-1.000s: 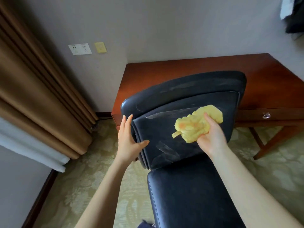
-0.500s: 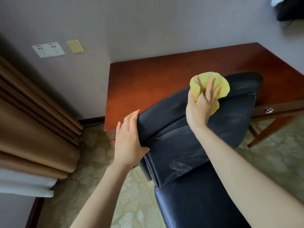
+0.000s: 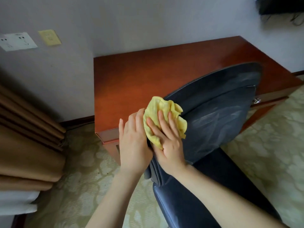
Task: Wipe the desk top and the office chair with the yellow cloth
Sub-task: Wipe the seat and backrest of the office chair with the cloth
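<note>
The dark blue office chair (image 3: pixel 218 116) stands in front of the red-brown wooden desk (image 3: pixel 148 76), its backrest leaning toward the desk. My right hand (image 3: pixel 167 142) presses the crumpled yellow cloth (image 3: pixel 162 112) flat against the upper left corner of the backrest, fingers spread over it. My left hand (image 3: pixel 133 143) grips the left edge of the backrest just beside the cloth, its fingers wrapped behind the edge and partly hidden. Faint wipe streaks show on the backrest. The seat (image 3: pixel 205 195) lies below my right forearm.
Brown curtains (image 3: pixel 28 142) hang at the left over a white one. Wall sockets (image 3: pixel 16 41) and a yellow plate (image 3: pixel 49 37) sit on the grey wall. A desk drawer with a metal knob (image 3: pixel 256 100) shows at the right. Patterned pale green carpet (image 3: pixel 82 186) covers the floor.
My right hand swept the cloth from the top middle of the backrest down to its left corner, beside my left hand. The view has moved closer to the chair.
</note>
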Tool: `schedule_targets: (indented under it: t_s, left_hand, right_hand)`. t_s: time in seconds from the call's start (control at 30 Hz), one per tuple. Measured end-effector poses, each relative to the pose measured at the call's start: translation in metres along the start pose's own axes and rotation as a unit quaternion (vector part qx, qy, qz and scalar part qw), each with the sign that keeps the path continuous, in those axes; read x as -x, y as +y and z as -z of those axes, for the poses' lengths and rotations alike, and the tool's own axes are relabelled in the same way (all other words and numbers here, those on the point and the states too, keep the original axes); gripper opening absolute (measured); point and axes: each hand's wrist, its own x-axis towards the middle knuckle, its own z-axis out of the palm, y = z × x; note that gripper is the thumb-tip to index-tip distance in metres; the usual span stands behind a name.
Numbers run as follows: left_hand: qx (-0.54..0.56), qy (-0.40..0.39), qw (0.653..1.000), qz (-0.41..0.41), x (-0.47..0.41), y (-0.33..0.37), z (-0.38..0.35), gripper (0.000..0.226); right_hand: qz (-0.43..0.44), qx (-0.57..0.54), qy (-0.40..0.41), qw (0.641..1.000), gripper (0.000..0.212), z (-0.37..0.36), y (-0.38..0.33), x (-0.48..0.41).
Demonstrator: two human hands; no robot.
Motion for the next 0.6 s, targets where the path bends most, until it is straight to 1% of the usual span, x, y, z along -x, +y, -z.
schedule_targets:
  t_s: [0.07, 0.13, 0.17, 0.2, 0.23, 0.27, 0.33, 0.4, 0.47, 0.53, 0.57, 0.6]
  left_hand:
    - [-0.013, -0.016, 1.000, -0.001, 0.001, 0.000, 0.000, 0.071]
    - [-0.017, -0.040, 0.999, 0.009, 0.002, -0.001, 0.002, 0.089]
    - [-0.021, -0.048, 0.999, 0.015, 0.003, 0.001, 0.004, 0.098]
    - [-0.026, -0.053, 0.998, 0.023, 0.004, 0.004, 0.005, 0.103]
    - [-0.031, -0.056, 0.997, 0.032, 0.005, 0.007, 0.007, 0.105]
    - [-0.034, -0.058, 0.997, 0.040, 0.005, 0.010, 0.009, 0.105]
    - [-0.045, -0.069, 0.995, 0.059, 0.005, 0.014, 0.011, 0.105]
    - [-0.072, -0.083, 0.991, 0.079, 0.004, 0.018, 0.013, 0.107]
    - [-0.112, -0.094, 0.984, 0.099, 0.002, 0.026, 0.014, 0.113]
    - [-0.156, -0.116, 0.973, 0.125, -0.003, 0.031, 0.014, 0.118]
    - [-0.163, -0.122, 0.968, 0.147, -0.005, 0.036, 0.013, 0.120]
    - [-0.157, -0.128, 0.963, 0.178, -0.003, 0.044, 0.012, 0.122]
  right_hand:
    - [0.077, 0.037, -0.054, 0.995, 0.046, 0.012, 0.016, 0.003]
    - [0.177, 0.117, -0.112, 0.971, 0.050, 0.029, 0.043, -0.001]
    - [0.211, 0.161, -0.132, 0.955, 0.052, 0.040, 0.058, -0.003]
    - [0.218, 0.193, -0.142, 0.946, 0.054, 0.051, 0.073, -0.005]
    - [0.192, 0.208, -0.144, 0.948, 0.055, 0.062, 0.086, -0.007]
    - [0.135, 0.208, -0.140, 0.958, 0.056, 0.074, 0.096, -0.010]
    - [-0.011, 0.179, -0.136, 0.974, 0.057, 0.094, 0.110, -0.022]
    - [-0.129, 0.131, -0.134, 0.974, 0.054, 0.113, 0.127, -0.041]
    - [-0.193, 0.098, -0.088, 0.972, 0.051, 0.131, 0.143, -0.059]
    - [-0.253, 0.086, -0.037, 0.963, 0.048, 0.143, 0.159, -0.079]
    - [-0.279, 0.091, -0.030, 0.955, 0.047, 0.149, 0.167, -0.089]
    - [-0.300, 0.103, -0.042, 0.947, 0.046, 0.154, 0.173, -0.095]
